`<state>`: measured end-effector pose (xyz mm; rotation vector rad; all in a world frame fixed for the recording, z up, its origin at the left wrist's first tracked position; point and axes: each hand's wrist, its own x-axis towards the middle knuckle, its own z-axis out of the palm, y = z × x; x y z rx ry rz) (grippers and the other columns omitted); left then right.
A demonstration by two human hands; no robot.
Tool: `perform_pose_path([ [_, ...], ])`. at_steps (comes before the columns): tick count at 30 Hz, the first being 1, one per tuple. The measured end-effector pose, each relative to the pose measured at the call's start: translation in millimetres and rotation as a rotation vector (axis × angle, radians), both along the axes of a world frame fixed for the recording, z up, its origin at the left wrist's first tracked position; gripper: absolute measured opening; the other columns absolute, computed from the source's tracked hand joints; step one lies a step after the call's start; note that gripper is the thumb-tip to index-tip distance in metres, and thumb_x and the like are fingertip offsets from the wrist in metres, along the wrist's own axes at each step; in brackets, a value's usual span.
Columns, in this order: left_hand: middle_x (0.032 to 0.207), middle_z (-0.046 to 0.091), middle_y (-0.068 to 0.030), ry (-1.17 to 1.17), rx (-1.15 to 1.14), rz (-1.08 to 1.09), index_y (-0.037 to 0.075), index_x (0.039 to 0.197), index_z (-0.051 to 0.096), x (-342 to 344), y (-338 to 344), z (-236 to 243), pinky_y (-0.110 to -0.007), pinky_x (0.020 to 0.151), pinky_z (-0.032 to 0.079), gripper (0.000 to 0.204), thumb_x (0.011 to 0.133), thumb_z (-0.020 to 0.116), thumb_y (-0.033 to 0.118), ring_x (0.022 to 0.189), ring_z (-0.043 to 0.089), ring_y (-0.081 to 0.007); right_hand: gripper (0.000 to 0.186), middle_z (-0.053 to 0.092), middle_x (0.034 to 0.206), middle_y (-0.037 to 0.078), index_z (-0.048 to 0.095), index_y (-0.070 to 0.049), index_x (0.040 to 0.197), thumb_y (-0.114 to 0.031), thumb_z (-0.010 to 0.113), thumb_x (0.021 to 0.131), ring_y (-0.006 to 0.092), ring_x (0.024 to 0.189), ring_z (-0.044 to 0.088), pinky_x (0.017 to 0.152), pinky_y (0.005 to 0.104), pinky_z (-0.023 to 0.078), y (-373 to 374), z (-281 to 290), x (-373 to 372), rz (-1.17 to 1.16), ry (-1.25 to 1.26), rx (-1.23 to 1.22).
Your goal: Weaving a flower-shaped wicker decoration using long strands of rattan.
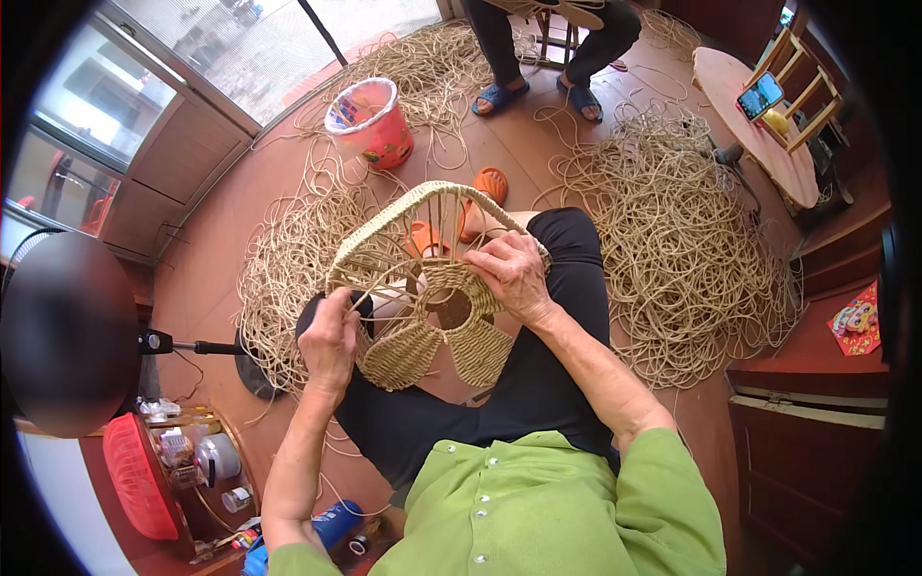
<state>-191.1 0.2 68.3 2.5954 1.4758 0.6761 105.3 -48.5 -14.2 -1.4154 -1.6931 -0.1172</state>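
- Pinching at the left end of the woven band [429, 195] with the left hand [328, 336], drawing thumb and fingers [336, 300] together with hardly any gap, right beside the slack cords.
- Gripping the upper right side of the central ring [455, 274] with the right hand [514, 274], curling the fingers inward and nearly closed; unable to tell exactly which strand is under the fingertips.
- Supporting the woven piece between both hands, above the lap and between the knees; showing bare cords [445, 219] fanned from ring to arched band, and two filled petals [483, 355] below the open centre.
- Wearing a green shirt [523, 490], dark trousers [562, 326] and orange clogs [490, 185], one clog partly hidden behind the cords.
- Lying on the reddish floor [567, 168]: a big tangle of pale cord [682, 250] to the right, another heap [279, 278] to the left.
- Standing beyond the left heap: a red bucket [389, 144] with a pale lining.
- Sitting opposite, cut off by the upper edge: another person in dark trousers and blue slippers [499, 96].
- Resting at the upper right: a phone [760, 95] propped by a rounded wooden tabletop [728, 101].
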Motion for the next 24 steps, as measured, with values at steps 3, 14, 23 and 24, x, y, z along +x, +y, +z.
perform_pose_path([
  [3, 0.088, 0.069, -0.009, 0.055, 0.094, -0.123, 0.012, 0.112, 0.065, -21.1, 5.6, -6.4, -0.038, 0.065, 0.053, 0.024, 0.088, 0.068, 0.014, 0.075, 0.068, -0.0294, 0.017, 0.059, 0.081, -0.005, 0.072, -0.019, 0.096, -0.017, 0.074, 0.079, 0.0167, 0.086, 0.057, 0.081, 0.0368, 0.04, -1.7, 1.0, 1.4, 0.023, 0.048, -0.017],
  [14, 0.072, 0.061, 0.0045, -0.592, -0.787, -0.037, 0.0, 0.105, 0.072, 25.2, -10.2, 60.3, -0.019, 0.056, 0.04, 0.018, 0.094, 0.066, 0.013, 0.064, 0.052, -0.0029, 0.039, 0.059, 0.08, 0.001, 0.064, -0.016, 0.116, -0.019, 0.075, 0.079, 0.0233, 0.079, 0.058, 0.076, 0.038, 0.044, 1.6, 31.8, -33.1, 0.063, 0.12, -0.011],
  [23, 0.09, 0.07, -0.0089, -0.539, -0.729, -0.011, 0.003, 0.116, 0.058, 99.2, 39.1, 17.3, -0.025, 0.061, 0.054, 0.025, 0.092, 0.056, -0.002, 0.069, 0.067, -0.0101, 0.026, 0.067, 0.071, 0.002, 0.068, -0.003, 0.094, -0.023, 0.053, 0.102, 0.0056, 0.057, 0.06, 0.053, 0.0201, 0.049, 42.5, 31.5, -23.4, 0.215, 1.217, -0.396],
  [24, 0.084, 0.07, -0.0113, -0.5, -0.708, -0.008, 0.003, 0.111, 0.058, 111.1, 33.1, 13.1, -0.03, 0.063, 0.055, 0.021, 0.09, 0.059, 0.0, 0.07, 0.069, -0.0161, 0.026, 0.067, 0.071, 0.002, 0.068, -0.003, 0.094, -0.023, 0.053, 0.102, 0.0056, 0.057, 0.06, 0.053, 0.0201, 0.049, 37.1, 30.6, -21.6, 0.204, 1.206, -0.381],
])
